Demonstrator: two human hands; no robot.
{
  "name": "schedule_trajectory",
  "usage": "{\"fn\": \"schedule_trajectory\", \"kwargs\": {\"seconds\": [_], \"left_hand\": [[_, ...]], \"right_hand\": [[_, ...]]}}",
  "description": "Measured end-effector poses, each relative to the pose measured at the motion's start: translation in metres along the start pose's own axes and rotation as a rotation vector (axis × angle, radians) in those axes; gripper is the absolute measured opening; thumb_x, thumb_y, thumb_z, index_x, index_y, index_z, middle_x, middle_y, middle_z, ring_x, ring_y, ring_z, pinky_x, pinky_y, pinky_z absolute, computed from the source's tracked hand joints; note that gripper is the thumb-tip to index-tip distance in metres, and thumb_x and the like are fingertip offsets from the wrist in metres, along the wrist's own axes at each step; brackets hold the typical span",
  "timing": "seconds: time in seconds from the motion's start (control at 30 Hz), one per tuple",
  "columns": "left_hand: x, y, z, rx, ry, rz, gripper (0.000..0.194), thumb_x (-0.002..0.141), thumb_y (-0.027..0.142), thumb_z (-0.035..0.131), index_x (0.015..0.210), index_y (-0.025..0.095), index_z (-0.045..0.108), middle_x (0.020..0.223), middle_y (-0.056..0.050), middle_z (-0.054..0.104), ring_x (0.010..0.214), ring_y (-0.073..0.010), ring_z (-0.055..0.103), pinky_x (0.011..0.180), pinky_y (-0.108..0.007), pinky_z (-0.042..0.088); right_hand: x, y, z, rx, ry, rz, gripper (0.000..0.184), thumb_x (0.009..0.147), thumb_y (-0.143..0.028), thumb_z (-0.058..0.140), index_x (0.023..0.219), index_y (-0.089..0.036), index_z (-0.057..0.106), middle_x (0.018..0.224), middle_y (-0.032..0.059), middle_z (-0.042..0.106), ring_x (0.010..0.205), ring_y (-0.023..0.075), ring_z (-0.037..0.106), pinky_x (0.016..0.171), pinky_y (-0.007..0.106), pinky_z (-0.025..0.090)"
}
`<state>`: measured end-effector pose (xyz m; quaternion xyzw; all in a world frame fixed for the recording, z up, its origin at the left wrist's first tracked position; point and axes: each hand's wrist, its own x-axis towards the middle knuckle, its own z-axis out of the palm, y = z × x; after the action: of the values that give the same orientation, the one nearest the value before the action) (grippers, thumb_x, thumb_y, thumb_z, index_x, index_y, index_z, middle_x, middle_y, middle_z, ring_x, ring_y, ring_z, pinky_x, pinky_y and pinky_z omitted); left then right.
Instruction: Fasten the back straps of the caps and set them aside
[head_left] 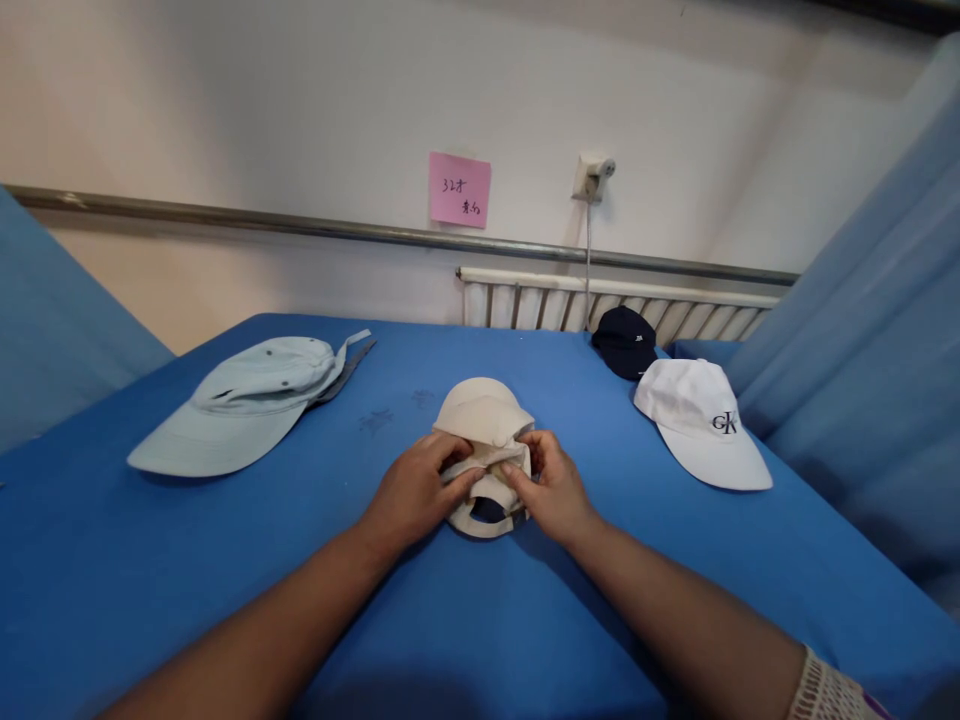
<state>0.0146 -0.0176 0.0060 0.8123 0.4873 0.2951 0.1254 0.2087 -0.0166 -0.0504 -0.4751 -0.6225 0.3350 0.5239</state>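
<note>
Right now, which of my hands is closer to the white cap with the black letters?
Right. Your right hand holds the beige cap on the side toward the white cap; your left hand holds the beige one's opposite side, farther away.

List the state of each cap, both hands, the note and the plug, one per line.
Beige cap: partly folded, held
Left hand: gripping the beige cap
Right hand: gripping the beige cap
Pale mint cap: crown dented, strap sticking out
White cap: crown raised
Navy cap: crown raised
Pink note: on the wall
Plug: in the socket
</note>
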Motion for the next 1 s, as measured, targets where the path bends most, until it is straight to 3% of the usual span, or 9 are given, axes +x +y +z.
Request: {"fn": "schedule_trajectory", "kwargs": {"seconds": [0.2, 0.33, 0.43, 0.53, 0.67, 0.83, 1.0], "left_hand": [[-0.006, 0.003, -0.014, -0.074, 0.083, 0.194, 0.017, 0.090, 0.029, 0.053, 0.077, 0.019, 0.060, 0.074, -0.001, 0.062, 0.074, -0.0165, 0.057, 0.072, -0.029, 0.044], [-0.008, 0.003, -0.022, -0.289, 0.224, 0.093, 0.013, 0.088, 0.027, 0.058, 0.077, 0.019, 0.059, 0.078, 0.000, 0.062, 0.074, -0.0151, 0.058, 0.071, -0.027, 0.046], [-0.007, 0.002, -0.020, -0.382, 0.277, 0.032, 0.012, 0.087, 0.026, 0.060, 0.077, 0.019, 0.058, 0.078, 0.000, 0.060, 0.072, -0.0140, 0.058, 0.067, -0.026, 0.046], [-0.008, 0.004, -0.018, -0.282, 0.296, 0.123, 0.010, 0.087, 0.022, 0.061, 0.077, 0.019, 0.060, 0.079, 0.000, 0.062, 0.075, -0.0144, 0.059, 0.072, -0.027, 0.046], [-0.011, 0.008, -0.018, -0.048, 0.266, 0.367, 0.005, 0.087, 0.016, 0.062, 0.082, 0.019, 0.062, 0.082, -0.002, 0.066, 0.077, -0.0156, 0.059, 0.077, -0.031, 0.045], [-0.015, 0.010, -0.014, 0.066, 0.272, 0.533, 0.011, 0.084, 0.011, 0.064, 0.092, 0.018, 0.063, 0.085, -0.005, 0.069, 0.076, -0.0172, 0.058, 0.072, -0.033, 0.045], [-0.017, 0.009, -0.013, 0.143, 0.308, 0.625, 0.015, 0.082, 0.010, 0.064, 0.094, 0.019, 0.063, 0.084, -0.005, 0.070, 0.075, -0.0180, 0.058, 0.071, -0.033, 0.046]], "right_hand": [[0.010, 0.002, -0.009, 0.067, 0.068, -0.036, 0.017, 0.084, -0.036, 0.063, 0.090, -0.021, 0.056, 0.070, -0.0026, 0.061, 0.059, 0.0127, 0.055, 0.055, 0.024, 0.045], [0.011, -0.007, -0.022, 0.004, 0.141, -0.139, 0.015, 0.088, -0.034, 0.059, 0.082, -0.021, 0.055, 0.066, -0.0033, 0.056, 0.056, 0.0115, 0.051, 0.055, 0.024, 0.042], [0.006, -0.017, -0.026, -0.110, 0.155, -0.300, 0.011, 0.089, -0.030, 0.058, 0.085, -0.020, 0.055, 0.071, -0.0018, 0.056, 0.061, 0.0119, 0.052, 0.060, 0.026, 0.043], [-0.002, -0.026, -0.022, -0.169, 0.122, -0.439, 0.012, 0.087, -0.029, 0.060, 0.093, -0.020, 0.056, 0.082, 0.0013, 0.055, 0.067, 0.0137, 0.052, 0.066, 0.029, 0.046], [-0.006, -0.032, -0.014, -0.211, 0.146, -0.465, 0.014, 0.088, -0.028, 0.060, 0.099, -0.021, 0.055, 0.084, 0.0028, 0.055, 0.071, 0.0156, 0.052, 0.067, 0.031, 0.048], [-0.001, -0.036, -0.020, -0.312, 0.171, -0.620, 0.024, 0.089, -0.019, 0.057, 0.113, -0.022, 0.054, 0.107, 0.0097, 0.057, 0.094, 0.0206, 0.058, 0.081, 0.037, 0.051], [0.002, -0.040, -0.027, -0.444, 0.102, -0.666, 0.008, 0.092, -0.016, 0.051, 0.095, -0.022, 0.056, 0.088, 0.0061, 0.062, 0.085, 0.0204, 0.059, 0.077, 0.036, 0.050]]}}
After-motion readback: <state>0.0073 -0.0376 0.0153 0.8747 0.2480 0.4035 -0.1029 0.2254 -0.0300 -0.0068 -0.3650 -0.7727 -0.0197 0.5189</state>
